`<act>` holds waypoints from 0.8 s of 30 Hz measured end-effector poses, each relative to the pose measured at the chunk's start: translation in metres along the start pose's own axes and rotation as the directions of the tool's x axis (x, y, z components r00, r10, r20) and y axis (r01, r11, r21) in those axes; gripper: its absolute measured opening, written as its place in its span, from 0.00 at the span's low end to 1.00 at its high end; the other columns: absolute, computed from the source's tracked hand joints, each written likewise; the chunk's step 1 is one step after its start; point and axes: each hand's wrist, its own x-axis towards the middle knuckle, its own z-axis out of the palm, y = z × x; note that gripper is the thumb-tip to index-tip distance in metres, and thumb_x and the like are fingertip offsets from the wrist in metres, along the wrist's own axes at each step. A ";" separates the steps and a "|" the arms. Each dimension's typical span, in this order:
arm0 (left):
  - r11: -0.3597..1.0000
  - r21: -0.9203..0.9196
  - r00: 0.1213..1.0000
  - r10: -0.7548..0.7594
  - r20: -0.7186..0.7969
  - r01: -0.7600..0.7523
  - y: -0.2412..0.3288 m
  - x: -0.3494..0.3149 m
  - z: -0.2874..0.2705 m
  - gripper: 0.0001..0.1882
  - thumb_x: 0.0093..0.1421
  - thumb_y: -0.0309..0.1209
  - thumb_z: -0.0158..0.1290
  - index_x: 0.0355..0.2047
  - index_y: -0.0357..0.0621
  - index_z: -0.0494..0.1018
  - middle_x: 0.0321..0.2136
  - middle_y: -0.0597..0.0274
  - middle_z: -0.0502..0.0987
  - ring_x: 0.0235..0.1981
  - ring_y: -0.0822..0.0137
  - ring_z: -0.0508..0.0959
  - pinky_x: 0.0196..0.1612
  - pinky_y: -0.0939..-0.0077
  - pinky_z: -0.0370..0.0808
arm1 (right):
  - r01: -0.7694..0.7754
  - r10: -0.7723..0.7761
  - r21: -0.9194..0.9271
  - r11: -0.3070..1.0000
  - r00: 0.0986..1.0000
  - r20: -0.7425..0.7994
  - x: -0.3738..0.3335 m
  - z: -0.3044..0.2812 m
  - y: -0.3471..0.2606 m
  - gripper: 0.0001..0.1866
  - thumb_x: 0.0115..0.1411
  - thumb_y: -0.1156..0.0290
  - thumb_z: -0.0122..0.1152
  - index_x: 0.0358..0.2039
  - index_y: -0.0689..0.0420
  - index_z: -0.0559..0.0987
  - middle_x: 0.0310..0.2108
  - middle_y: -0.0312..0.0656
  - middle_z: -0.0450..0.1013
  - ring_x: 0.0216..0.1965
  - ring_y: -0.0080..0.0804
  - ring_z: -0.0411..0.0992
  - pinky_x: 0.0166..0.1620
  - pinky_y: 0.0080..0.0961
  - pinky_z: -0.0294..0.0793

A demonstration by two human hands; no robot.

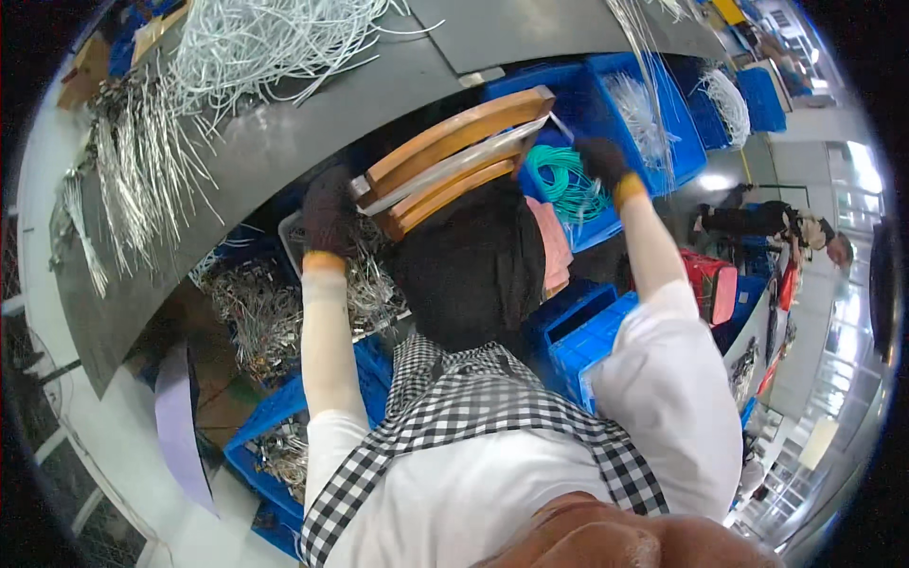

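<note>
A wooden chair with curved slats stands in front of me, a black cloth lying over its seat. My left hand, in a dark glove with an orange cuff, is at the left end of the chair's backrest. Its fingers blend into the dark background, so its grip is hidden. My right hand, gloved the same way, is by the edge of a blue bin holding coiled teal cables. Those fingers are dark and blurred too. Pink material shows beside the black cloth.
A grey worktable curves across the far left, bearing white cables and bundles of silvery wires. Blue bins with cable parts stand on both sides. A purple panel is at lower left; another person is far right.
</note>
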 end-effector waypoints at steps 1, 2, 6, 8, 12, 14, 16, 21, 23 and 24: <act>0.987 0.160 0.995 -0.014 -0.096 0.029 0.011 0.002 -0.004 0.15 0.59 0.28 0.52 0.47 0.40 0.72 0.41 0.49 0.76 0.44 0.49 0.76 0.50 0.63 0.71 | -0.080 0.080 -0.013 0.997 0.997 0.011 -0.028 0.014 -0.024 0.16 0.44 0.71 0.60 0.37 0.52 0.80 0.26 0.44 0.77 0.29 0.45 0.76 0.31 0.40 0.74; 0.989 0.058 0.988 -0.133 -0.076 0.138 0.027 -0.005 -0.013 0.15 0.59 0.27 0.52 0.47 0.40 0.72 0.41 0.50 0.76 0.44 0.50 0.76 0.50 0.62 0.70 | -0.130 0.130 0.085 0.988 0.991 0.002 -0.056 0.021 -0.054 0.15 0.47 0.70 0.57 0.38 0.52 0.80 0.29 0.45 0.77 0.31 0.44 0.76 0.31 0.40 0.74; 0.979 -0.164 0.990 0.102 -0.098 -0.117 0.122 -0.021 -0.012 0.17 0.57 0.27 0.50 0.47 0.42 0.72 0.43 0.54 0.76 0.45 0.52 0.75 0.50 0.59 0.71 | -0.227 0.317 0.551 0.803 0.946 -0.072 -0.123 0.011 -0.208 0.10 0.53 0.68 0.57 0.36 0.53 0.80 0.32 0.43 0.77 0.32 0.45 0.75 0.36 0.38 0.75; 0.928 -0.137 0.931 0.358 0.066 -0.347 0.165 -0.018 0.018 0.13 0.58 0.28 0.49 0.43 0.43 0.75 0.44 0.52 0.75 0.45 0.54 0.76 0.45 0.60 0.74 | -0.141 0.292 0.609 0.780 0.943 -0.156 -0.137 -0.015 -0.268 0.10 0.56 0.66 0.56 0.36 0.54 0.80 0.31 0.44 0.76 0.32 0.46 0.75 0.36 0.38 0.74; 0.808 -0.298 0.717 0.589 0.374 -0.508 0.184 -0.039 0.061 0.16 0.55 0.29 0.53 0.45 0.43 0.75 0.46 0.51 0.75 0.49 0.52 0.74 0.53 0.60 0.71 | 0.064 -0.039 0.436 0.898 0.997 -0.066 -0.161 -0.072 -0.298 0.09 0.59 0.68 0.57 0.34 0.58 0.81 0.29 0.43 0.76 0.29 0.39 0.75 0.34 0.34 0.73; 0.834 -0.350 0.744 0.544 0.388 -0.427 0.165 -0.067 0.065 0.16 0.56 0.30 0.54 0.45 0.42 0.75 0.45 0.50 0.75 0.49 0.51 0.74 0.54 0.59 0.70 | -0.223 0.021 0.713 0.664 0.960 0.280 -0.177 -0.094 -0.277 0.08 0.59 0.69 0.58 0.35 0.58 0.81 0.30 0.39 0.76 0.30 0.31 0.74 0.34 0.29 0.73; 0.840 -0.460 0.866 0.432 0.251 -0.286 0.131 -0.102 0.049 0.15 0.57 0.31 0.53 0.45 0.42 0.75 0.44 0.49 0.75 0.48 0.50 0.74 0.53 0.59 0.70 | -0.229 -0.041 0.756 0.613 0.947 0.319 -0.189 -0.110 -0.245 0.08 0.60 0.69 0.59 0.37 0.59 0.81 0.30 0.36 0.76 0.31 0.23 0.72 0.34 0.24 0.72; 0.938 -0.198 0.941 -0.236 0.243 0.286 0.051 -0.133 0.008 0.14 0.60 0.32 0.53 0.44 0.40 0.74 0.40 0.51 0.76 0.41 0.53 0.76 0.46 0.61 0.74 | -0.165 0.091 0.735 0.657 0.986 0.141 -0.146 -0.149 -0.162 0.14 0.59 0.62 0.60 0.43 0.54 0.79 0.34 0.38 0.76 0.32 0.27 0.74 0.35 0.26 0.73; 0.966 -0.176 0.982 -0.190 0.012 0.189 0.034 -0.119 0.003 0.13 0.59 0.31 0.53 0.43 0.39 0.74 0.37 0.53 0.76 0.39 0.56 0.77 0.42 0.63 0.74 | -0.384 0.290 0.744 0.547 0.921 0.262 -0.094 -0.164 -0.139 0.13 0.60 0.62 0.59 0.41 0.56 0.80 0.29 0.37 0.76 0.29 0.22 0.71 0.32 0.22 0.72; 0.974 -0.159 0.977 -0.182 -0.113 0.163 0.028 -0.108 0.003 0.13 0.59 0.31 0.53 0.43 0.39 0.73 0.36 0.53 0.76 0.38 0.58 0.77 0.41 0.64 0.74 | -0.346 0.272 0.705 0.619 0.937 0.221 -0.063 -0.170 -0.133 0.13 0.60 0.62 0.58 0.39 0.56 0.80 0.27 0.36 0.76 0.27 0.21 0.70 0.32 0.22 0.71</act>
